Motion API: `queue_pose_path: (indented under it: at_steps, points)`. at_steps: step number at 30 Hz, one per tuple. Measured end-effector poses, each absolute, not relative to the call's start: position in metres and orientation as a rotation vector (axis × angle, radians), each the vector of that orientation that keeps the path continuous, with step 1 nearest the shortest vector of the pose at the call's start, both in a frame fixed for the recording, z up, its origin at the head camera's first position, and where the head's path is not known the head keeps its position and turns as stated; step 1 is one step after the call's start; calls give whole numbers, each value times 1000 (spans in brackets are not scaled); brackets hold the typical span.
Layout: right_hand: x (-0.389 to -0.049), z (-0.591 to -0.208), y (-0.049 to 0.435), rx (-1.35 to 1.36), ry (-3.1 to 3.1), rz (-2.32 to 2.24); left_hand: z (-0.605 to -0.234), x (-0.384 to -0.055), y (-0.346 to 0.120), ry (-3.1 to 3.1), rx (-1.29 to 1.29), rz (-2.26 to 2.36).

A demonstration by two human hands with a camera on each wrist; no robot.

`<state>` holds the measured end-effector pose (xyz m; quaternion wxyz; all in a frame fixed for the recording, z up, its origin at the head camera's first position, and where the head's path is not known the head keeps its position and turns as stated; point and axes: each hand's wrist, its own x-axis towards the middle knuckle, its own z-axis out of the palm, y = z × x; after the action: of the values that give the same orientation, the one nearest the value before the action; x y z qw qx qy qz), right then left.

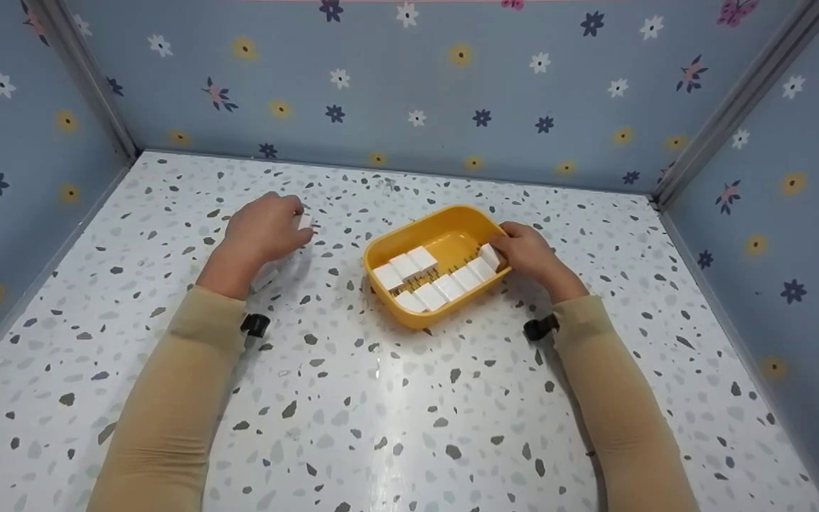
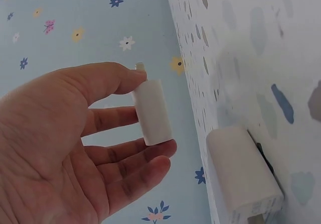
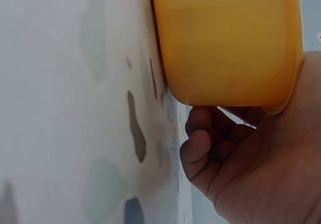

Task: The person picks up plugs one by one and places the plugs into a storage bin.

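Note:
My left hand [image 1: 260, 229] is over the left part of the table, pinching a small white power adapter [image 2: 154, 112] between thumb and fingers. A prong sticks up beside the thumb in the left wrist view. Under that wrist, a second white adapter [image 2: 243, 171] lies on the table, mostly hidden by the arm in the head view. With the right hand [image 1: 529, 250] I grip the right end of a yellow tray [image 1: 456, 247], thumb over its rim and fingers outside. White adapters [image 1: 446, 287] stand in two rows inside the tray, dark prongs facing between the rows; the rightmost one leans.
The speckled white table [image 1: 395, 419] is enclosed by blue flowered panels [image 1: 409, 85] at the back and both sides. Black wrist mounts [image 1: 256, 325] sit at the cuffs of the tan sleeves. Bare tray floor shows at its far right part.

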<state>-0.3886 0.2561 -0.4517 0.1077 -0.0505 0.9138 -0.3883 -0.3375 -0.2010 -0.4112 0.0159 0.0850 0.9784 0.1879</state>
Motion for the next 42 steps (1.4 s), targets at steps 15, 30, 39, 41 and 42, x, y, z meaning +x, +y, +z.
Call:
queue_pose_path:
  at_steps: [15, 30, 39, 41, 42]
  points:
    - [-389, -452, 256, -157, 2680, -1169, -414, -336, -180, 3143, 321, 618]
    - [-389, -452, 257, -164, 2691, -1151, -416, -335, -157, 3209, 421, 600]
    - [-386, -450, 254, -139, 2689, -1143, -416, -332, -144, 3263, 485, 603]
    - [-387, -450, 254, -122, 2681, -1142, -415, -332, -142, 3264, 499, 605]
    - [-387, -450, 254, -115, 2678, -1144, -415, -332, -140, 3264, 505, 608]
